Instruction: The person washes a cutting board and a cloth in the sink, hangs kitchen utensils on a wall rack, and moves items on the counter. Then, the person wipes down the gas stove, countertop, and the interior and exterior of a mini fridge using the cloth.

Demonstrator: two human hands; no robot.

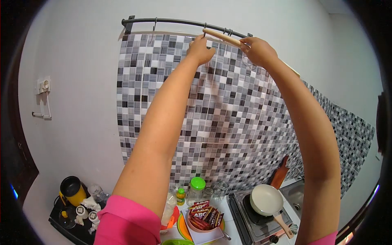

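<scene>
Both my arms reach up to a black wall rail (179, 20). My right hand (261, 52) is closed round a light wooden handle (222, 36), which slants up and left to the rail. A pale edge (292, 67) shows behind my right forearm; I cannot tell whether it belongs to the handle's tool. At the handle's tip, the fingers of my left hand (200, 51) close on a black S-hook (205, 25), its lower end partly hidden. Another hook (154, 24) hangs to the left, and several hooks (228, 32) sit behind the handle.
Below on the right, a cream frying pan (266, 200) sits on a gas stove (241, 216) beside a sink (295, 194). A wooden board (280, 173) leans on the tiles. A bowl of sachets (204, 218) and a green-lidded jar (197, 185) stand on the counter. Appliances (73, 192) fill the lower left.
</scene>
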